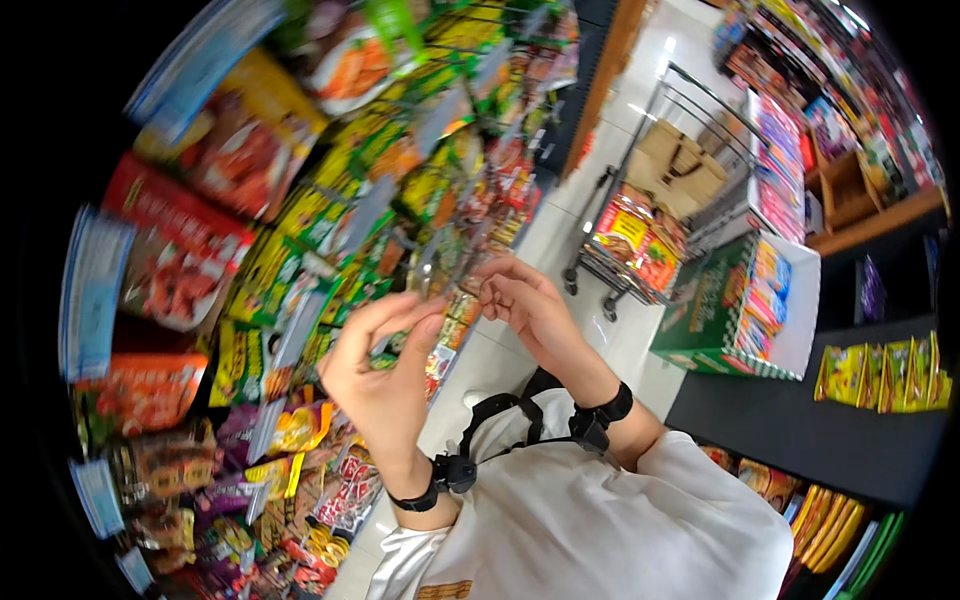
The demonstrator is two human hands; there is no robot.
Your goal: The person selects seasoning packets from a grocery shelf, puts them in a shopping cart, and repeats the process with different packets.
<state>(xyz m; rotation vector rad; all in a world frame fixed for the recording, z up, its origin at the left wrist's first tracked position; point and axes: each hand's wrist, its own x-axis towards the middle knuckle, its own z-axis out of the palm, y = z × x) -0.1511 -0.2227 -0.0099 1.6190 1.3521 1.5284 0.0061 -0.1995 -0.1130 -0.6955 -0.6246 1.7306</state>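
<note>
Both hands are raised in front of a store rack of packaged snacks. Between them is a thin, clear, blurred thing that looks like a pair of eyeglasses (pixel 429 271). My left hand (pixel 386 367) pinches its near side between thumb and fingers. Curled fingers of my right hand (pixel 529 304) hold its other side, where a thin dark line shows. Behind the hands hang rows of green and yellow snack packets (pixel 319 259). A black strap with a small device circles each wrist.
A shopping cart (pixel 637 202) holds a brown bag (pixel 671 169) and colourful food packs (pixel 636 238). Beside it stands a green carton (pixel 701 319) with snack packs inside. Yellow packets (pixel 881 371) sit on a dark shelf (pixel 795 431) at right. Blue-edged price tags (pixel 97 292) line the left rack.
</note>
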